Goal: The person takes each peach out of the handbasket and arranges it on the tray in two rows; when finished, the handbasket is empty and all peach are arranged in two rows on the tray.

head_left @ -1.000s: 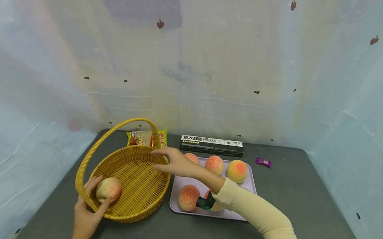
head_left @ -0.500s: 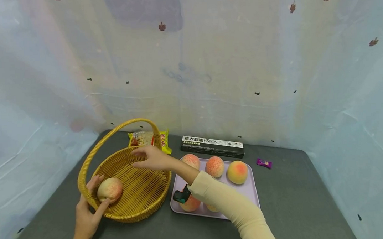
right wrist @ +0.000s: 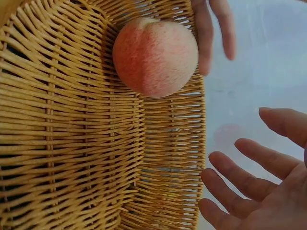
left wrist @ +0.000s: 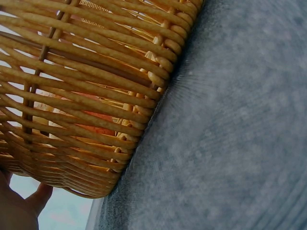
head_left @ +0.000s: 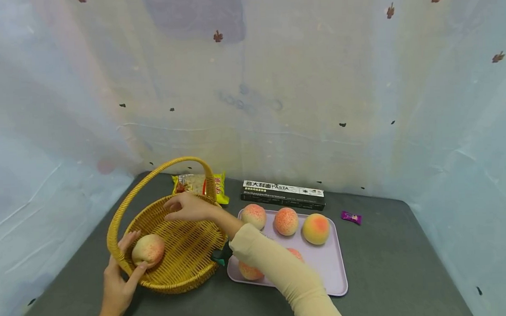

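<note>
A yellow wicker basket [head_left: 184,246] with a tall arched handle stands on the left of the table. One peach [head_left: 148,250] lies inside against its left wall; the right wrist view shows its pinkish side. My left hand [head_left: 118,281] holds the basket's left rim beside that peach, thumb and fingers over the edge; part of this hand [left wrist: 21,203] shows beyond the weave in the left wrist view. Above the basket's far side hovers my right hand [head_left: 191,208], fingers spread with nothing in them. Its outstretched fingers also appear in the right wrist view.
A pale purple tray [head_left: 332,277] with several peaches [head_left: 286,221] sits right of the basket, partly covered by the right sleeve [head_left: 274,265]. Behind stand a yellow food packet [head_left: 218,188] and a black pasta box [head_left: 283,194]. A small purple wrapped sweet [head_left: 351,217] lies to the right.
My right hand has moved left from the basket's right rim to over its far inside, still holding nothing. The left hand and the peach in the basket keep their places.
</note>
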A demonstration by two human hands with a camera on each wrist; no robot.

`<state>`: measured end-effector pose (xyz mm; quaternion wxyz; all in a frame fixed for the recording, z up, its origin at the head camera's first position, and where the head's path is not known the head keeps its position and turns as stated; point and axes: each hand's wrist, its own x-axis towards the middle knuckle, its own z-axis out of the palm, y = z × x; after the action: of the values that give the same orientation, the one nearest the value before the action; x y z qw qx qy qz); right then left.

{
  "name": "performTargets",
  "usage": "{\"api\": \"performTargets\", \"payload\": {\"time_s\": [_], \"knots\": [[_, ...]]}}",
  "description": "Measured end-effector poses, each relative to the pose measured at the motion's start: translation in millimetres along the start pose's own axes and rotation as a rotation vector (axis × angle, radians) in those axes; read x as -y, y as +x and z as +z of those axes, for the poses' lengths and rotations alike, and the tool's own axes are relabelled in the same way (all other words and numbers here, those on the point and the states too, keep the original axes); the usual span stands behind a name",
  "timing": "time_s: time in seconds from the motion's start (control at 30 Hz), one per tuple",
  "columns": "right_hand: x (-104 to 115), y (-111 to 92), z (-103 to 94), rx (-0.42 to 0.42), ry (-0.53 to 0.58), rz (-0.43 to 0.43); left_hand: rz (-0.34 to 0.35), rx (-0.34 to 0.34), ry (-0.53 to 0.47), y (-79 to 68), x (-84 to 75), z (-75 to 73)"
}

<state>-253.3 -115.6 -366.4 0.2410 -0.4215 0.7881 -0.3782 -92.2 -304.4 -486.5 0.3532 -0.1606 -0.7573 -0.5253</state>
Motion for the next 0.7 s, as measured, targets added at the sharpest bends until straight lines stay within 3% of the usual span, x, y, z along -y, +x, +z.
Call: {"api": "performTargets", "payload": {"time_s": [0.37,0.7], "knots": [[-7,21,16.7,0.038,0.044,0.044,-0.03,0.005,0.027,2.0,-5.0,0.2],[-7,33,29.3,0.223,0.031,0.079,-0.057,-0.002,0.023,-1.3,-5.0,-0.3]]}}
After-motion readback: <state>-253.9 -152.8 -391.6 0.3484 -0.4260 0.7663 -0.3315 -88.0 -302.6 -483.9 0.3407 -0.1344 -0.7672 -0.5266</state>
